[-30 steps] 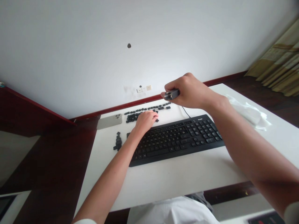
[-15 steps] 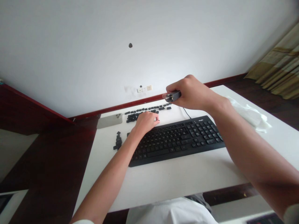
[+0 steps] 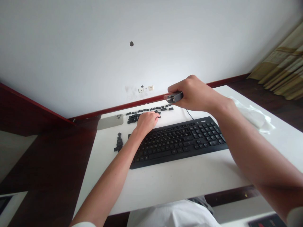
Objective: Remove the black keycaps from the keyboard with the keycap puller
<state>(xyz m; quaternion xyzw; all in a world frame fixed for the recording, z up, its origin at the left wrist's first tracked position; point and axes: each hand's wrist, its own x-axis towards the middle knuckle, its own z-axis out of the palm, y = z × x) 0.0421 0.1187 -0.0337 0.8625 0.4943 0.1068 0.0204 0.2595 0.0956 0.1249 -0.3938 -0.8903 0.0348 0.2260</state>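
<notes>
Right hand (image 3: pixel 191 94) closed around a small dark tool (image 3: pixel 174 97) at upper centre, left hand (image 3: pixel 146 122) cupped on loose black keycaps (image 3: pixel 133 119) behind the black keyboard (image 3: pixel 180 142), any grip hidden, neither hand much shifted.

A smartphone (image 3: pixel 110 122) and what looks like crumpled tissue (image 3: pixel 254 115) lie on the white desk (image 3: pixel 180 186).

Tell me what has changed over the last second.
The left hand has crept slightly toward the wall, staying over the loose black keycaps; nothing is visibly taken or let go. The right hand keeps its grip on the small dark tool, hardly moved. The black keyboard, the keycap pile and the phone stayed put.
</notes>
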